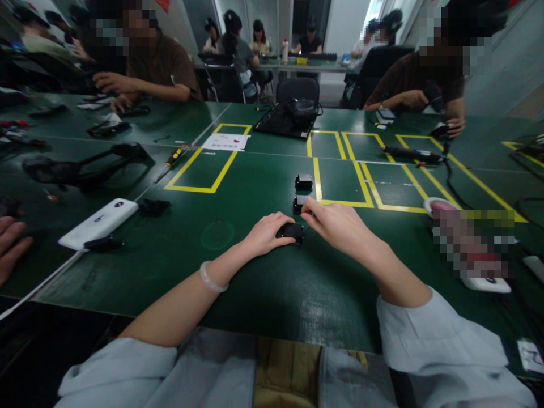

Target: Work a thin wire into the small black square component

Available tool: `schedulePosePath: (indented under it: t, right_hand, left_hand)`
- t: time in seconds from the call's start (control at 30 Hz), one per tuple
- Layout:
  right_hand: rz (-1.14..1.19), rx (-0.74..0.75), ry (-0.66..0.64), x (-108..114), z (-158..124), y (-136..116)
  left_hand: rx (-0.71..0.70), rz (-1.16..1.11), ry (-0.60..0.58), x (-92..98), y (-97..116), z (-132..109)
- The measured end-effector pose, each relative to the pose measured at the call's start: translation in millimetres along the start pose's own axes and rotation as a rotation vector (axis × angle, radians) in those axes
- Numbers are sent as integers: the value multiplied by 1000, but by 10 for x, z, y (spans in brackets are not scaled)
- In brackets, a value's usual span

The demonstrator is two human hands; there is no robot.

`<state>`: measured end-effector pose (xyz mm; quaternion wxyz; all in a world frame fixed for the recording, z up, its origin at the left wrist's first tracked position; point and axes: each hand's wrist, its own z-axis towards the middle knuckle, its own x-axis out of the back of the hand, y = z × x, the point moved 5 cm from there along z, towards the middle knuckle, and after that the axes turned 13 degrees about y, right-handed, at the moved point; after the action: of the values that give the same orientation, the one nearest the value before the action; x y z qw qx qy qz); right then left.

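Both of my hands rest on the green table (pixel 255 294) around a small black block (pixel 292 230). My left hand (pixel 267 232), with a pale bracelet on the wrist, curls its fingers onto the block's left side. My right hand (pixel 338 224) reaches in from the right, its fingertips pinched at a second small black part (pixel 298 204) just behind the first. A third small black block (pixel 304 182) lies a little farther away, beside a yellow tape line.
Yellow tape rectangles (pixel 199 170) mark the table. A white device (pixel 100 222) and black parts lie at left, a black tray (pixel 289 120) at the far middle, a white paper (pixel 225 141). Other people sit at the far left and right. Another person's hand (pixel 11 241) shows at the left edge.
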<state>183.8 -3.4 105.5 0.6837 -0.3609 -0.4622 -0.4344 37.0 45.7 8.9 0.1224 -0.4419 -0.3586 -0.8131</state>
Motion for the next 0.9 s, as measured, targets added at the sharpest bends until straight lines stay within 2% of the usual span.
schedulePosePath:
  t: [0.2,0.57,0.9]
  right_hand:
    - [70,38,7,31,-19,6]
    - [12,2,11,4,-15,-2]
    - [66,19,24,44,-28,-17]
  left_hand:
    - [-4,2,11,1,-6,-1]
    - [7,5,8,-7,-12,-9]
    - [-2,7,15,-10,-23,-13]
